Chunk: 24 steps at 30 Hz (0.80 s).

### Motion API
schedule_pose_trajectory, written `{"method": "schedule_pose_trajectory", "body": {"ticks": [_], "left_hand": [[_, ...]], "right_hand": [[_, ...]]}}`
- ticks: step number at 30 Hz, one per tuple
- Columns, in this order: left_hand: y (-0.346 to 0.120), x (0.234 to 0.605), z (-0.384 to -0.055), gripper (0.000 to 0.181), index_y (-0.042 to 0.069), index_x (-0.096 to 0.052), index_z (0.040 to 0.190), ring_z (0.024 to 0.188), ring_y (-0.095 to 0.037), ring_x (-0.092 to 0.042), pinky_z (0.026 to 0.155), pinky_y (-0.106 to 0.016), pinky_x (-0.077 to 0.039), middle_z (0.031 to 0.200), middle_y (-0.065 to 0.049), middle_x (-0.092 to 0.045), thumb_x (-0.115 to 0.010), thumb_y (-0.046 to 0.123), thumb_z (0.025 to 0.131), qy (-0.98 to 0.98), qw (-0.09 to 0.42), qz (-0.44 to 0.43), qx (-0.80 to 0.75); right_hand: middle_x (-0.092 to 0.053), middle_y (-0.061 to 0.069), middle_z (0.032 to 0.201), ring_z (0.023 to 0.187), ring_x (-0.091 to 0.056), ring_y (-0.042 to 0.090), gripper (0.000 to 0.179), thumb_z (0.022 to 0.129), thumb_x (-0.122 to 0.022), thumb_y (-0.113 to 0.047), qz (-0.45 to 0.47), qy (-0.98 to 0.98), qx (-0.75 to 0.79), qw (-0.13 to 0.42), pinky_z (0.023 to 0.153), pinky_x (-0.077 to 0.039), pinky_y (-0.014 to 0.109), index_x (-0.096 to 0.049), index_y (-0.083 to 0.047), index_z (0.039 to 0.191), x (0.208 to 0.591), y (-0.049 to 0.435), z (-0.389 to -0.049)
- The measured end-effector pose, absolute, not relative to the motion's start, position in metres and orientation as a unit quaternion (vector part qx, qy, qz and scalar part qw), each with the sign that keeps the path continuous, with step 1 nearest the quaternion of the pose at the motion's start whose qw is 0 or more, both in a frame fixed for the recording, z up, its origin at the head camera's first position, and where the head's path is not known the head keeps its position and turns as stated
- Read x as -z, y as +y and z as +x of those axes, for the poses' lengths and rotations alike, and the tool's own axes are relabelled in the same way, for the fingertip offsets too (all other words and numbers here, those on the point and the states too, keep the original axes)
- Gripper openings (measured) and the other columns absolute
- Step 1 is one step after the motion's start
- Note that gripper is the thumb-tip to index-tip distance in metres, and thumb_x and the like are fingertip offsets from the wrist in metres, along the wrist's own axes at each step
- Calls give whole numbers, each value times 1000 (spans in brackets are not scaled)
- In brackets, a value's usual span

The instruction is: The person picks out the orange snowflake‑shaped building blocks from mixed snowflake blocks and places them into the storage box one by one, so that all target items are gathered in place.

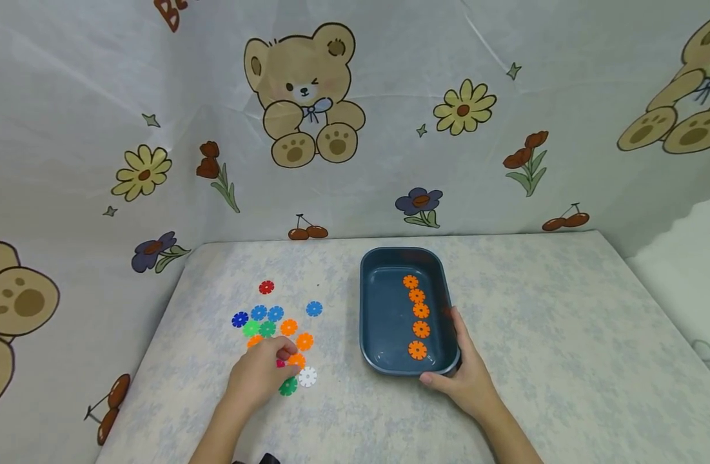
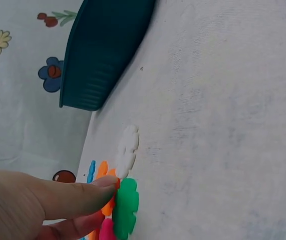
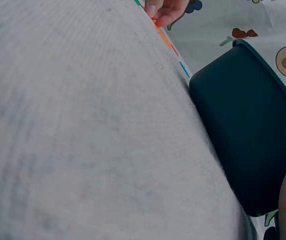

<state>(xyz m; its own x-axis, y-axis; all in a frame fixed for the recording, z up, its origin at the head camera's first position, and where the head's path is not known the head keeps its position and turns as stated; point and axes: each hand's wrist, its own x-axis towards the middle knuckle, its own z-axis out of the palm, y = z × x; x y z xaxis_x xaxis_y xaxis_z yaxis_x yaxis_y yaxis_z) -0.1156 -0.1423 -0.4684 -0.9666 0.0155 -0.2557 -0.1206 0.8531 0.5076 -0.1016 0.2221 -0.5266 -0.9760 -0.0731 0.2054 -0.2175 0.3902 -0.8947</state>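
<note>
My left hand (image 1: 258, 374) is at the near side of a loose group of notched plastic building discs. Its thumb and forefinger pinch an orange notched disc (image 1: 297, 361) at table level. Right beside the fingertips are a white disc (image 1: 307, 377), a green disc (image 1: 287, 386) and a partly covered pink disc (image 1: 280, 363). My right hand (image 1: 471, 383) grips the near right corner of a dark blue-green rectangular tray (image 1: 371, 348), thumb on the front rim and fingers along the right side. Several orange discs (image 1: 421, 329) lie in a row inside it.
Farther back in the group are a red disc (image 1: 266, 287), several blue discs (image 1: 314, 309), green discs (image 1: 267, 328) and more orange discs (image 1: 304, 341). The pale patterned tabletop (image 1: 552, 335) meets a cloth backdrop (image 1: 378, 193) printed with bears and flowers.
</note>
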Motion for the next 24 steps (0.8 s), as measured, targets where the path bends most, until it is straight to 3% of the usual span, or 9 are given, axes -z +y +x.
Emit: {"method": "schedule_pose_trajectory", "body": {"ticks": [10, 18, 24], "left_hand": [[-144, 470, -116, 26, 20, -63, 97, 83, -13, -56, 70, -31, -47, 89, 5, -62, -83, 21, 80, 946, 135, -26, -292], [-142, 472, -119, 22, 27, -60, 101, 67, -15, -52, 57, -29, -40, 89, 6, -61, -75, 17, 89, 940, 105, 0, -323], [-129, 451, -135, 22, 30, -65, 101, 74, -18, -56, 56, -27, -46, 94, 3, -64, -70, 11, 91, 898, 97, 28, -428]], "right_hand": [[-21, 0, 165, 150, -23, 18, 131, 65, -92, -10, 87, -830, -546, 65, 108, -19, 1, -4, -33, 160, 528, 222, -102], [-21, 0, 166, 147, -23, 2, 131, 64, -92, -8, 94, -822, -558, 65, 108, -19, 2, -5, -32, 160, 528, 223, -102], [-20, 0, 166, 148, -22, 4, 130, 65, -92, -10, 91, -824, -556, 62, 108, -18, 1, -5, -25, 161, 528, 223, -102]]}}
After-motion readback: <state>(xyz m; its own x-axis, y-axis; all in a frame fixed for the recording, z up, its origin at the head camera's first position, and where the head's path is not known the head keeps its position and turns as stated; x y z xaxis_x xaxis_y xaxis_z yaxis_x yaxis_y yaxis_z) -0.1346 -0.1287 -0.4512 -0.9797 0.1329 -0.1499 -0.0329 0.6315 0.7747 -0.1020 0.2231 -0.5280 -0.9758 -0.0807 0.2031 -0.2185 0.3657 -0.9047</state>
